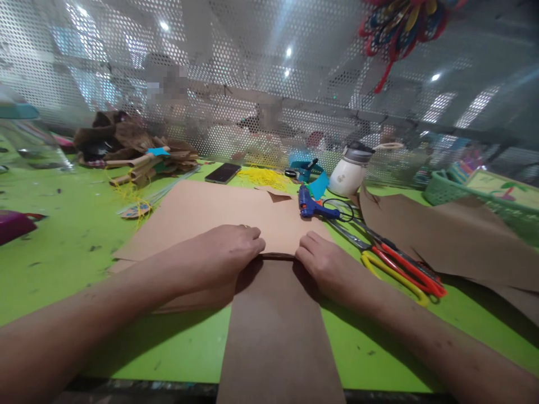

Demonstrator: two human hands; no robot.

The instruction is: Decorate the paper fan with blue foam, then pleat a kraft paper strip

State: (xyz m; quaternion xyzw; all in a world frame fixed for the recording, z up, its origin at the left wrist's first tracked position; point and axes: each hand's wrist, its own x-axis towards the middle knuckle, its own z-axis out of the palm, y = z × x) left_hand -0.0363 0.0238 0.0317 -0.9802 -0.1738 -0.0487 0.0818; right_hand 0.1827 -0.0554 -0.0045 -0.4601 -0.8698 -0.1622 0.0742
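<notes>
A long strip of brown kraft paper (282,331) runs from the table's front edge up to both hands, its far end folded or rolled over. My left hand (236,247) is closed on the left end of that fold, and my right hand (318,258) grips its right end with curled fingers. Under and beyond my hands lie lighter tan paper sheets (202,207). Just past my right hand rest a blue hot glue gun (314,205) and scissors with yellow handles (396,275) and red handles (408,266).
A phone (223,173), yellow paper shreds (265,177) and a white bottle (349,171) stand along the back. Crumpled brown paper (126,140) is piled at back left. On the right are a large brown sheet (446,235) and a green basket (484,196). Perforated metal panels close off the back.
</notes>
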